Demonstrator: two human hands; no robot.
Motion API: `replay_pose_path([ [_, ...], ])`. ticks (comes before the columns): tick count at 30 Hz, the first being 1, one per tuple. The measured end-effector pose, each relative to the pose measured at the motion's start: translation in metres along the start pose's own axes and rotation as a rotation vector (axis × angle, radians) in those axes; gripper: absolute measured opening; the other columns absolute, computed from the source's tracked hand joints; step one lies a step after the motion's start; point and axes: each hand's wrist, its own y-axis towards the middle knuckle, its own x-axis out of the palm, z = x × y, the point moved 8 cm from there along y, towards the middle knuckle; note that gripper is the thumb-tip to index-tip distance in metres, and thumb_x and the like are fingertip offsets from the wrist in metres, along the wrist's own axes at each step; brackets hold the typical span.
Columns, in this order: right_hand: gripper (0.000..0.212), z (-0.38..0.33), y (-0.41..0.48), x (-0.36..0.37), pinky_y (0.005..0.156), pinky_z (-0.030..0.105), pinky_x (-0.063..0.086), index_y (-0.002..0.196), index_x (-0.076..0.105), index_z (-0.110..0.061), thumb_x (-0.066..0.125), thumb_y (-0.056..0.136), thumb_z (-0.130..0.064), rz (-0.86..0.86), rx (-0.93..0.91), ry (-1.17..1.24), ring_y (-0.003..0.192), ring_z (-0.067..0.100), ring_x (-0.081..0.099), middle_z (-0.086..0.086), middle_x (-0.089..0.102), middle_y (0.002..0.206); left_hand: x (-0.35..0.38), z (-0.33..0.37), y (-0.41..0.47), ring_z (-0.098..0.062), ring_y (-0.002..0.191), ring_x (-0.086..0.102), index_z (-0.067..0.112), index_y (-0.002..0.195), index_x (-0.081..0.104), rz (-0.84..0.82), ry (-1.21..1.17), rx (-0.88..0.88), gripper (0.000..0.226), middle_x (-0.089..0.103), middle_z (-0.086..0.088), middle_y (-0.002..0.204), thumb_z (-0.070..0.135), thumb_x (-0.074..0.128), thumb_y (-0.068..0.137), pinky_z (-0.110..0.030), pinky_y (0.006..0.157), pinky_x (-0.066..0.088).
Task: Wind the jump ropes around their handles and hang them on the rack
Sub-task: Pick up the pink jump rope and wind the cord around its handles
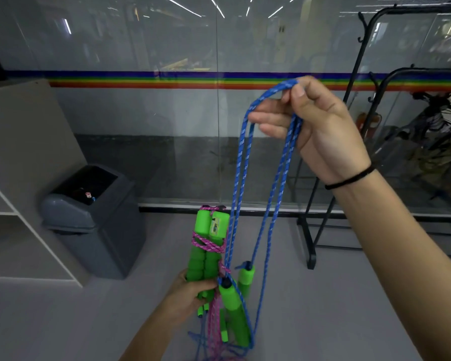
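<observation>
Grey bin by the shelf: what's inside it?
In the grey bin, a small red-and-white object shows through the dark opening; its walls hide everything deeper.

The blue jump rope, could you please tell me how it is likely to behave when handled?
The blue jump rope is probably floppy: its strands droop in loose loops from the right hand. Its braided surface likely resists slipping. The dangling green handle will probably swing as it's moved.
</observation>
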Motion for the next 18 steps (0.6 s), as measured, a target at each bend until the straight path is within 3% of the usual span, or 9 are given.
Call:
replay_pose_path([
  [4, 0.023, -0.007, 0.003, -0.028, 0.067, 0.026, 0.057, 0.083, 0.049, -0.011, 0.033, 0.099, -0.016, 0.146, -0.05, -0.008, 0.08, 0.02, 0.071, 0.003, 0.072, 0.079, -0.007, 0.0, 0.001, -0.029, 0.073, 0.063, 0.0, 0.081, 0.072, 0.008, -0.085, 0.033, 0.03, 0.068, -0.02, 0.081, -0.003, 0.069, 0.051, -0.034, 0.064, 0.055],
  [6, 0.024, -0.008, 0.002, -0.038, 0.067, 0.025, 0.055, 0.082, 0.051, -0.014, 0.033, 0.099, -0.018, 0.166, -0.046, -0.007, 0.082, 0.019, 0.07, 0.001, 0.072, 0.08, -0.01, 0.0, -0.001, -0.028, 0.068, 0.064, 0.001, 0.082, 0.072, -0.016, -0.131, 0.05, 0.033, 0.068, -0.018, 0.076, -0.002, 0.073, 0.05, -0.033, 0.06, 0.055],
  [9, 0.024, -0.01, -0.001, -0.044, 0.065, 0.025, 0.056, 0.082, 0.052, -0.015, 0.036, 0.098, -0.02, 0.176, -0.036, -0.04, 0.079, 0.019, 0.07, 0.001, 0.071, 0.081, -0.009, 0.004, -0.002, -0.025, 0.071, 0.068, 0.003, 0.084, 0.072, -0.081, -0.234, 0.086, 0.055, 0.07, -0.014, 0.077, 0.005, 0.089, 0.032, -0.033, 0.061, 0.056],
  [13, 0.023, -0.008, -0.007, -0.034, 0.063, 0.023, 0.055, 0.084, 0.053, -0.014, 0.036, 0.098, -0.02, 0.064, 0.016, -0.077, 0.078, 0.018, 0.068, 0.001, 0.068, 0.085, -0.002, 0.02, -0.009, -0.016, 0.06, 0.065, 0.011, 0.076, 0.075, -0.193, -0.458, 0.173, 0.057, 0.07, -0.008, 0.072, 0.009, 0.093, 0.022, -0.028, 0.057, 0.056],
  [15, 0.023, -0.008, -0.012, -0.026, 0.065, 0.024, 0.056, 0.086, 0.053, -0.013, 0.034, 0.098, -0.018, -0.013, 0.024, -0.07, 0.081, 0.018, 0.067, 0.001, 0.068, 0.086, 0.005, 0.031, -0.012, -0.019, 0.066, 0.065, 0.008, 0.084, 0.074, -0.312, -0.569, 0.229, 0.048, 0.071, -0.011, 0.082, 0.005, 0.091, 0.039, -0.029, 0.064, 0.056],
  [16, 0.023, -0.008, -0.015, -0.023, 0.066, 0.024, 0.056, 0.086, 0.053, -0.012, 0.033, 0.098, -0.018, -0.033, 0.023, -0.063, 0.082, 0.018, 0.068, 0.001, 0.068, 0.086, 0.012, 0.037, -0.016, -0.023, 0.081, 0.065, 0.005, 0.1, 0.069, -0.348, -0.605, 0.241, 0.035, 0.069, -0.015, 0.098, 0.003, 0.078, 0.066, -0.031, 0.079, 0.053],
  [17, 0.023, -0.009, -0.017, -0.021, 0.066, 0.025, 0.056, 0.085, 0.053, -0.012, 0.033, 0.097, -0.017, -0.044, 0.022, -0.061, 0.082, 0.018, 0.068, 0.001, 0.068, 0.086, 0.015, 0.045, -0.018, -0.027, 0.101, 0.059, 0.002, 0.12, 0.056, -0.379, -0.648, 0.285, 0.031, 0.06, -0.019, 0.12, 0.001, 0.047, 0.09, -0.034, 0.096, 0.043],
  [18, 0.023, -0.01, -0.019, -0.02, 0.067, 0.025, 0.056, 0.085, 0.053, -0.011, 0.034, 0.097, -0.017, -0.05, 0.022, -0.067, 0.081, 0.018, 0.068, 0.001, 0.068, 0.085, 0.004, 0.046, -0.019, -0.028, 0.114, 0.05, 0.001, 0.133, 0.041, -0.314, -0.672, 0.346, 0.043, 0.045, -0.023, 0.137, -0.001, 0.019, 0.096, -0.034, 0.107, 0.031],
])
